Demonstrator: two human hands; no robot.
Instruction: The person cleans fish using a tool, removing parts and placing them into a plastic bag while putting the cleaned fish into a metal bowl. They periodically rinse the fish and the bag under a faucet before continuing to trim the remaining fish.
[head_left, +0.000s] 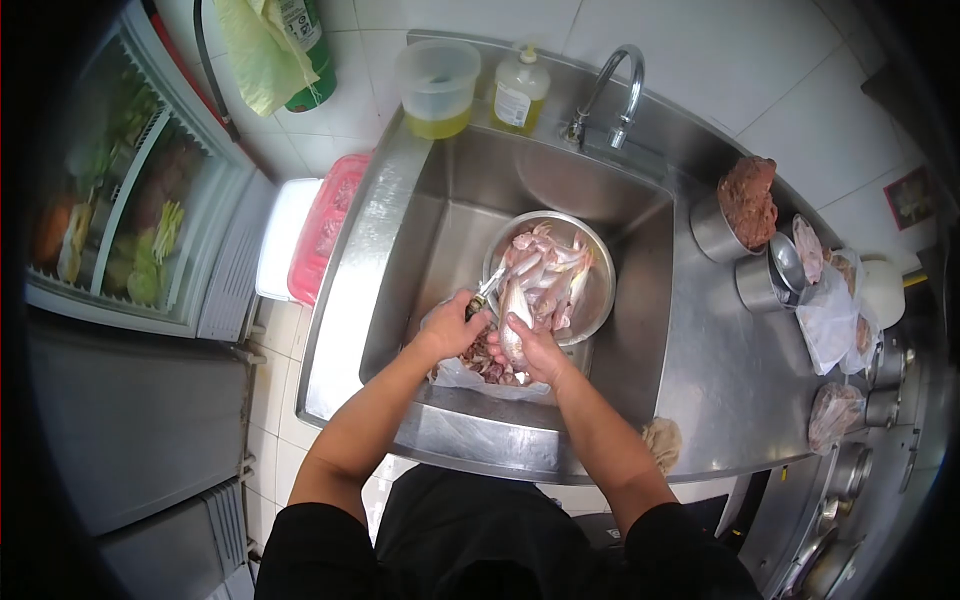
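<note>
My right hand (537, 352) is wrapped round a pale silvery fish (514, 312), held above the near edge of the steel bowl (606, 255). Closed on the dark handle of what looks like a pair of scissors (489, 290) is my left hand (456, 326), just left of the fish. The metal end of the tool points up toward the bowl. Several more pinkish-white fish (552, 265) lie in that bowl. Beneath my hands, a clear plastic bag (470, 381) contains dark reddish fish scraps (483, 365), partly hidden by my fingers.
A steel sink (630, 320) surrounds the work, with a faucet (632, 95), soap bottle (521, 90) and plastic tub (438, 85) behind. Metal pots (716, 232) and bagged meat (835, 415) stand right. A cloth (662, 442) lies on the front edge; a glass-front fridge (130, 190) stands left.
</note>
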